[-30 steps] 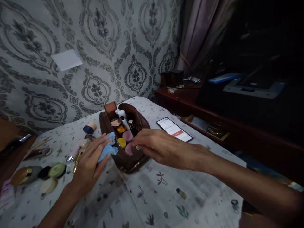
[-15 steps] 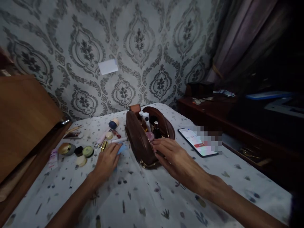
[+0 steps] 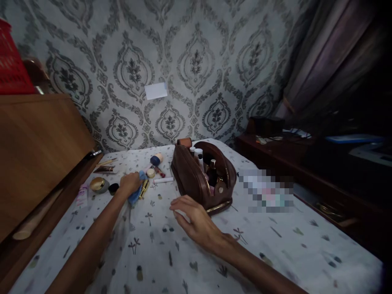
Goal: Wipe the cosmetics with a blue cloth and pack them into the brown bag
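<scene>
A brown leather cosmetics pouch [image 3: 196, 183] stands unzipped on the patterned bedsheet [image 3: 190, 253], with bottles and tubes sticking up inside. My right hand [image 3: 196, 220] hovers just in front of the pouch, fingers spread and empty. My left hand [image 3: 130, 183] is reached out to the left, closed on a blue cloth [image 3: 136, 194], over the loose cosmetics lying on the sheet. Beside it lie a gold compact [image 3: 98, 184], a white lipstick tube [image 3: 163, 179] and a round sponge [image 3: 157, 158].
A wooden headboard [image 3: 39, 151] runs along the left with a red basket [image 3: 14, 65] above. A phone, blurred out [image 3: 266, 191], lies right of the pouch. A dark wooden cabinet [image 3: 290, 163] stands at the right under a curtain.
My right hand has left the pouch and drawn back in front of it. My left hand carried the blue cloth leftward to the loose cosmetics. The view swung left.
</scene>
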The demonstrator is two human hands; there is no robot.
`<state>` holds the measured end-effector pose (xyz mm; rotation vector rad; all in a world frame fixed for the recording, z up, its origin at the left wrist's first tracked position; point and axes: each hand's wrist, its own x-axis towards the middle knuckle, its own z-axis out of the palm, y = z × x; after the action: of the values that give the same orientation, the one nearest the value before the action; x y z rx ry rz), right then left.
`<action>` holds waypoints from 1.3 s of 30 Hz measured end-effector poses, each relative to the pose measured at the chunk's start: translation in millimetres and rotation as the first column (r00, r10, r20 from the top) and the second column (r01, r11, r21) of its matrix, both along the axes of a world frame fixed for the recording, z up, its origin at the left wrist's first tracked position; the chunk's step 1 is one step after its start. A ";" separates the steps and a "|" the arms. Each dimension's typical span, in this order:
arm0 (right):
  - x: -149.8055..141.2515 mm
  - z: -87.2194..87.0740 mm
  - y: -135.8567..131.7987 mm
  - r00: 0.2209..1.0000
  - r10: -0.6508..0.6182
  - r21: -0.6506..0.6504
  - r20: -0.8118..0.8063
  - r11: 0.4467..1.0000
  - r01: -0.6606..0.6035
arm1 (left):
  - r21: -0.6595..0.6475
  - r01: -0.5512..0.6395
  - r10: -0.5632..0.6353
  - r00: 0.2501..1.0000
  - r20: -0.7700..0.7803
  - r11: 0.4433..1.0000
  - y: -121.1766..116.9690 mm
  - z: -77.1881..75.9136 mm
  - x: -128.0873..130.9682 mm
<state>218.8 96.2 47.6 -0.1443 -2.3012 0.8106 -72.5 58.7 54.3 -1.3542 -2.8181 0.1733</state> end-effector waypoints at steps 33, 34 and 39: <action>-55.0 -59.6 4.7 0.983 0.002 0.000 0.184 1.000 -0.002 | 0.655 -0.502 -0.452 0.476 0.754 0.564 -97.2 -50.3 50.2; -54.8 -60.6 3.7 0.984 0.001 -0.001 0.176 1.000 -0.001 | 0.685 -0.456 -0.468 0.506 0.725 0.568 -98.7 -50.2 50.2; -56.2 -63.5 2.2 0.978 0.058 -0.040 0.203 0.998 -0.051 | 0.786 0.006 -0.554 0.712 0.431 0.618 -105.9 -44.1 53.6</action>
<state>162.5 98.4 -15.9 -0.1885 -2.4933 0.8997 -18.9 -47.2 10.3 -1.7972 -2.3843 -1.5811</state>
